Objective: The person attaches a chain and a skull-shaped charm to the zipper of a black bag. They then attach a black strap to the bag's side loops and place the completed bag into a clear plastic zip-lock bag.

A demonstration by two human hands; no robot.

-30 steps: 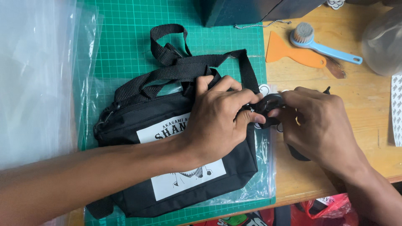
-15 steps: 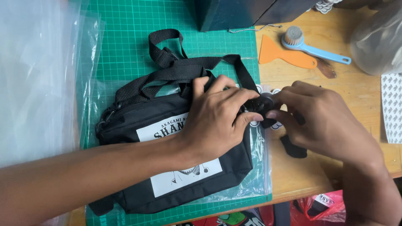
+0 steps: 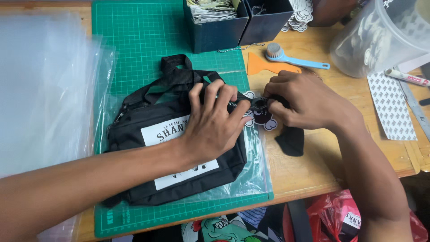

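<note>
On the wooden counter (image 3: 313,166), the left hand (image 3: 214,120) presses the black fabric waist bag (image 3: 148,148); the right hand (image 3: 301,99) pinches its black strap (image 3: 290,140).

The black pouch bag of matt woven cloth (image 3: 148,148) had ribbed webbing straps and lay on a clear glossy plastic sleeve (image 3: 257,172). Beneath was a green matt rubbery cutting mat (image 3: 134,31) on the smooth pale wooden counter (image 3: 354,98). The orange flat scraper (image 3: 264,68) looked like smooth plastic.
</note>
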